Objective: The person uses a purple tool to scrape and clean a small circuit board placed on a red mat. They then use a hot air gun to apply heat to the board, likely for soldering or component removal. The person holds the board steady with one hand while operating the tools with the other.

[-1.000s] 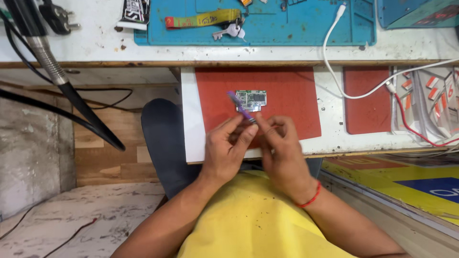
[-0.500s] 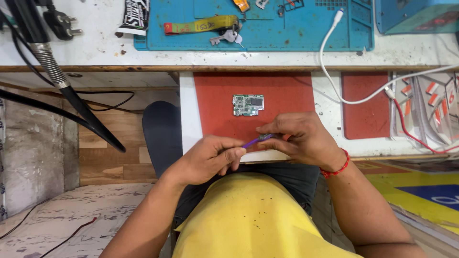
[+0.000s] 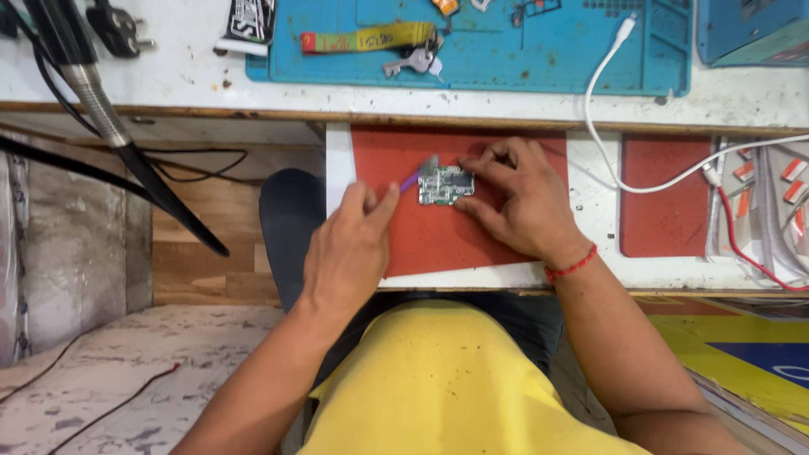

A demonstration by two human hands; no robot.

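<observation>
Resting on one red mat, a single small circuit board lies near the mat's far edge, about midway across it. The right hand spreads its fingers around the board's right side, fingertips touching its edges, pinning it rather than gripping it. The left hand pinches one purple-handled tool, whose tip meets the board's left corner. A second red mat sits to the right, apart. Farther off, one blue work mat carries a yellow lanyard with keys. One white cable curves between the mats. Bare red surface lies open near the board.
</observation>
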